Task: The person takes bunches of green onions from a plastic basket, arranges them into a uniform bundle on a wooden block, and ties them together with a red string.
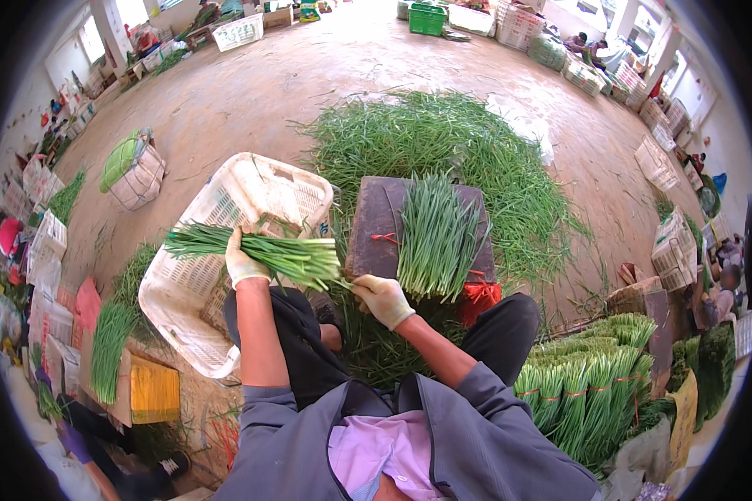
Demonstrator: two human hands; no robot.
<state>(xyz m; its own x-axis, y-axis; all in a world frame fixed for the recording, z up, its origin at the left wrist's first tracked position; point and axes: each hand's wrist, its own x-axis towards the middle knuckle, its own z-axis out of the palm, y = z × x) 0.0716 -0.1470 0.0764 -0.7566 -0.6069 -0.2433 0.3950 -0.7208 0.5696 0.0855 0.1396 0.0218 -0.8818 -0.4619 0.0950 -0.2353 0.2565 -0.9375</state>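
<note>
My gloved left hand [244, 257] is closed around a bundle of green chives [297, 255], held sideways with the pale cut ends to the right. By those ends, my gloved right hand [383, 299] has its fingers pinched together; what is between them is too small to make out. In front of me, a dark board [374, 219] carries a pile of chives [439, 238], lying with the stalk ends toward me. A red tie [385, 238] lies on the board at the pile's left side. More red ties [479, 298] hang at the board's near right corner.
A white plastic crate [160, 288] stands tilted at my left. Loose green leaves [426, 125] are heaped on the floor beyond the board. Tied chive bundles [593, 380] stand in rows at my right. At the lower left, a co-worker's purple-gloved hand [75, 442] shows near a yellow box [154, 391].
</note>
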